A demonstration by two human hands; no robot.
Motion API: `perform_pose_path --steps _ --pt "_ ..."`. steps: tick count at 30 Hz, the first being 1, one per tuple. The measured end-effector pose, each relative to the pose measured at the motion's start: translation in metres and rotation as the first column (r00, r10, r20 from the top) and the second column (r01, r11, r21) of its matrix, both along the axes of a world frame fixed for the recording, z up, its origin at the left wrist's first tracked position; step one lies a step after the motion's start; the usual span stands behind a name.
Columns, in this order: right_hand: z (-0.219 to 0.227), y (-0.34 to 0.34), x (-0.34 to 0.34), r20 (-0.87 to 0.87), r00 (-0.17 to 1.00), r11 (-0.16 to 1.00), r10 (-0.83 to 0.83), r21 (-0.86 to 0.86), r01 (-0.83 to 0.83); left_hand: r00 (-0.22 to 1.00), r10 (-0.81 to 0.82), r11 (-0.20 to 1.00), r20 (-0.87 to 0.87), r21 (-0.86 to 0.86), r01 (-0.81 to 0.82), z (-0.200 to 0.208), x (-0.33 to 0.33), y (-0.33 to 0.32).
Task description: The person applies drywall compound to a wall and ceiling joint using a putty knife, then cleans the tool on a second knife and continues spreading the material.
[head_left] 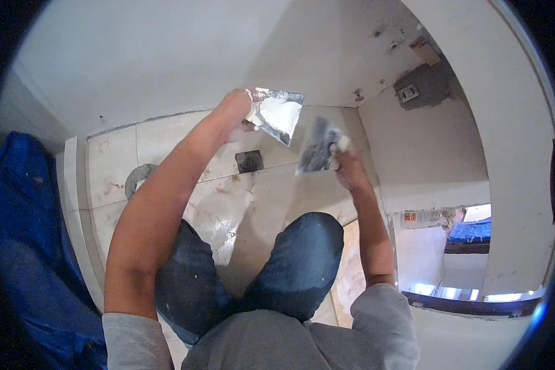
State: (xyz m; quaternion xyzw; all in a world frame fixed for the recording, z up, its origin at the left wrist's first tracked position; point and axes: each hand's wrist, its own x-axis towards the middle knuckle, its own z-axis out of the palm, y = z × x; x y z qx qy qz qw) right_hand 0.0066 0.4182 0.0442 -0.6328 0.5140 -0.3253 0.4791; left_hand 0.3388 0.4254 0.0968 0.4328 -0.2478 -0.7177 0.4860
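Note:
My left hand (235, 112) is closed around a putty knife with a wide flat blade (282, 117); a thick smear of white putty (277, 113) covers much of that blade. To its right, my right hand (349, 168) grips a second wide putty knife (317, 148), its grey metal blade a little blurred and pointing up and left. A narrow gap separates the two blades. Both are held in front of the white wall (185, 55), over the tiled floor. The handles are mostly hidden by my fingers.
Below my hands lies a pale, stained tile floor (228, 197) with a dark square drain (249, 161). A round grey ring (139, 179) is partly behind my left forearm. Blue sheeting (37, 246) hangs at the left. On the right wall sits an electrical box (408, 92) in grey mortar.

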Motion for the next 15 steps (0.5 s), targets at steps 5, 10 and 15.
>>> perform_pose_path --steps 5,10,15 --pt "0.106 0.036 0.050 -0.235 0.964 0.905 -0.120 -0.424 0.009 0.961 -0.179 0.983 0.213 -0.005 0.184 -0.012 0.017 -0.008" --pt "0.145 0.031 0.097 -0.787 0.614 0.306 0.049 -0.574 -0.760 0.895 -0.273 0.956 0.353 -0.007 0.295 -0.005 0.022 -0.005" --pt "0.148 0.037 0.113 -0.854 0.519 0.300 0.042 -0.485 -0.821 0.883 -0.254 0.962 0.395 0.010 0.273 0.000 0.023 -0.003"
